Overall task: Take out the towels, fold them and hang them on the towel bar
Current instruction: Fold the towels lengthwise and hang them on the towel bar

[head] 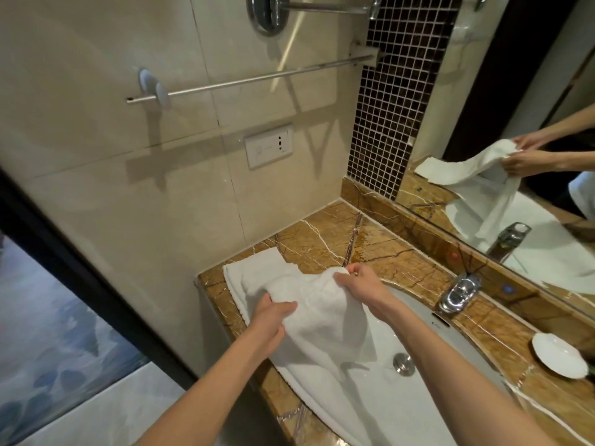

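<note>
Where both hands' grips pinch, towel (318,304) bunches.

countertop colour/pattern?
Brown-gold marble countertop with white and dark veins; clearest in the head view.

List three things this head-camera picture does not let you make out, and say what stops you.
- Head view: sink left half, covered by the towel.
- Head view: dish far edge, cut by the frame.
- Head view: wall socket markings, too small.
- Head view: left hand fingertips, buried in towel.
</note>
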The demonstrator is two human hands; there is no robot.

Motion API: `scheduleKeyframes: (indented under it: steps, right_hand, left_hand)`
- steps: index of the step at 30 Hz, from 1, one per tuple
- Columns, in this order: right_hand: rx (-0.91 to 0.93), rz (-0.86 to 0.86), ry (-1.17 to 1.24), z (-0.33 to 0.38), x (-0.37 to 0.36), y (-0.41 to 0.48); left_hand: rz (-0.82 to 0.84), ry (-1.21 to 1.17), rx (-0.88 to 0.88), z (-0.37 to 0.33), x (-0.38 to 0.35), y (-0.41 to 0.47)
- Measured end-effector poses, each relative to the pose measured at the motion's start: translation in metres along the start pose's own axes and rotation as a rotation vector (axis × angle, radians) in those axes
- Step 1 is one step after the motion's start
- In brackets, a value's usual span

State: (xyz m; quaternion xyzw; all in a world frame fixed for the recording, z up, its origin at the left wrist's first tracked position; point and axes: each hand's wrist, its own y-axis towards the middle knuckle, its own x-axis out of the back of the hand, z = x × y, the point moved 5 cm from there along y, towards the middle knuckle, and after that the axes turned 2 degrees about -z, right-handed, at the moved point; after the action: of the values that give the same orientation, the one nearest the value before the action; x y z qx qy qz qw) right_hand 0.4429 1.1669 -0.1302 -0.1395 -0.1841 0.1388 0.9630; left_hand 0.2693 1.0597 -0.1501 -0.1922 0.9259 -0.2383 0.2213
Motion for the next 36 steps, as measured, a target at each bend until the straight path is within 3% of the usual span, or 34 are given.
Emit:
scheduleKeyframes:
  steps: [12,30,36]
  right_hand:
    - [-0.023,-0.015,0.062,0.010,-0.001,0.010]
    - [0.248,0.013,0.329,0.146,0.041,-0.007]
    - [0.308,0.167,0.443,0.202,0.044,-0.017]
  left_hand:
    - [0.029,0.080,-0.033,-0.014,0.002,0.003]
    - [0.011,0.260,-0.334,-0.177,-0.040,-0.026]
    - [0.006,0.221,-0.486,-0.237,-0.051,-0.061]
